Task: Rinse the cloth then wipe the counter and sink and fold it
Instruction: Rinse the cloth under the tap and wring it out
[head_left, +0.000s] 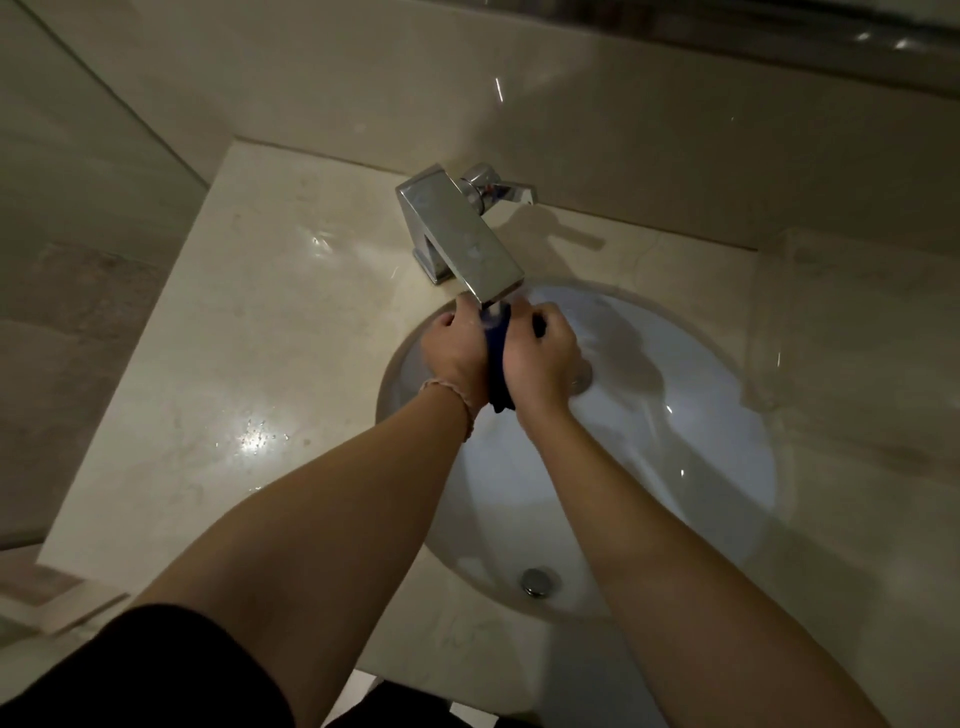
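A dark blue cloth (498, 364) is bunched between both my hands over the white oval sink (701, 415), right under the spout of the chrome faucet (462, 234). Water runs from the spout onto the top of the cloth. My left hand (452, 353) grips the cloth from the left and my right hand (540, 358) grips it from the right, fingers curled round it. A tail of the cloth hangs down between my wrists. The beige stone counter (234, 338) surrounds the sink.
Water drops glisten on the counter left of the sink. The faucet handle (493, 189) sits at the back by the wall. An overflow hole (537, 582) shows on the sink's near wall. A glass panel stands at the left edge of the counter.
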